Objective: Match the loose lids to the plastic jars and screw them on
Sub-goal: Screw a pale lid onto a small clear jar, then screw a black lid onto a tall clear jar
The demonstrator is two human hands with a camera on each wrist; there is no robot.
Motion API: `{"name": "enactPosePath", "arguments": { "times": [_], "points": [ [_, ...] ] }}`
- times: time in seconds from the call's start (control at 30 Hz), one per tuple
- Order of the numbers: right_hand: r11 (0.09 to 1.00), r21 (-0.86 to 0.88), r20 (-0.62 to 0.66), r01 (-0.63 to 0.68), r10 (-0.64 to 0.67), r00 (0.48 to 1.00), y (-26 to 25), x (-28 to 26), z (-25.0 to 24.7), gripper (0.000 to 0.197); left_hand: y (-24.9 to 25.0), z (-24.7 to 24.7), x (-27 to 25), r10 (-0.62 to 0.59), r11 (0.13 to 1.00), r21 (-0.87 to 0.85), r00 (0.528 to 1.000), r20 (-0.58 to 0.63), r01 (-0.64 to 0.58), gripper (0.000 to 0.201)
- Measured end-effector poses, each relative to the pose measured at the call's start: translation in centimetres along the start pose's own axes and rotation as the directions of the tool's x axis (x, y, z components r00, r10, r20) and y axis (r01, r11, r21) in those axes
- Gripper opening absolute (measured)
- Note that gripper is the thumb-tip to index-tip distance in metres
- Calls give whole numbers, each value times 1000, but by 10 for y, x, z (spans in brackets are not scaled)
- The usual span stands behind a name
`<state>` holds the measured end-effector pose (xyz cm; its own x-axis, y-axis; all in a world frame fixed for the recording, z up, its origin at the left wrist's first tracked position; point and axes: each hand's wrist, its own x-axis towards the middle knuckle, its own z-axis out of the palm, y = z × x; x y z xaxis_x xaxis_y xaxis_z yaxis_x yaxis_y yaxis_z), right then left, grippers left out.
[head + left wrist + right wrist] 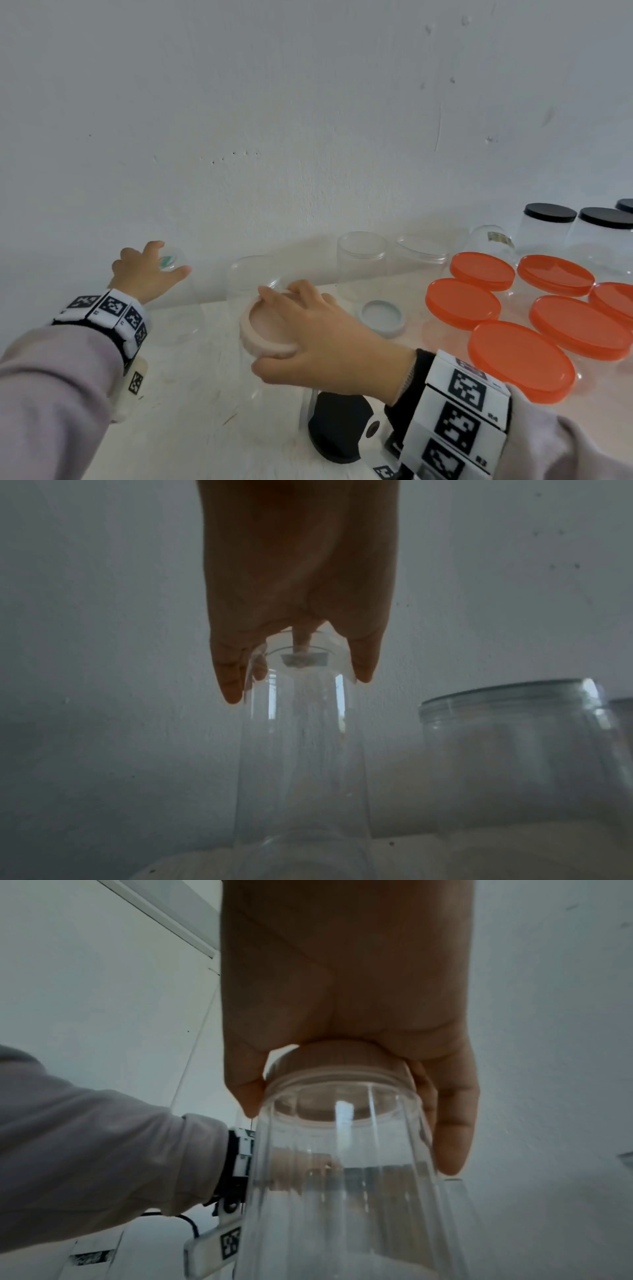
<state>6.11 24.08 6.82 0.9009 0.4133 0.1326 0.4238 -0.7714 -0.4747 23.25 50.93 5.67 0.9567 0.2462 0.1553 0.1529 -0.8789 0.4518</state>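
Pale grey wall (308, 102) rises behind a whitish table (191, 394). At far left, the left hand (147, 270) curls its fingers round the upturned base of a clear inverted jar (301, 750). Nearer, at centre, the right hand (318, 335) grips a pink lid (263, 329) sitting on a ribbed clear jar (342, 1191). Just right lies a loose pale blue lid (382, 317). Open clear jars (361, 260) stand far behind it. Orange-lidded jars (520, 359) crowd the right side, with black-lidded jars (549, 222) beyond.
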Motion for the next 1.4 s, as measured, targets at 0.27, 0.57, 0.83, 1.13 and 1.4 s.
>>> {"name": "enactPosePath", "arguments": {
  "times": [0.27,0.57,0.83,1.13,1.4],
  "points": [
    [992,-74,-119,-100,91,989,39,37,-28,86,-13,-24,-30,49,927,-362,987,-151,-101,91],
    [950,-111,-205,-292,265,942,73,82,-39,74,-35,-42,-86,-44,803,-590,977,-209,-90,81],
    [954,-59,-180,-292,278,944,74,82,-36,74,-37,-34,-115,-118,572,-817,993,9,75,56],
    [953,26,-135,-301,302,944,82,68,-40,130,-24,-31,-149,-50,190,-914,934,355,358,57],
    [869,-75,-46,-489,487,872,105,43,-35,120,-27,-11,-173,-19,158,-859,871,490,487,76]
  ]
}}
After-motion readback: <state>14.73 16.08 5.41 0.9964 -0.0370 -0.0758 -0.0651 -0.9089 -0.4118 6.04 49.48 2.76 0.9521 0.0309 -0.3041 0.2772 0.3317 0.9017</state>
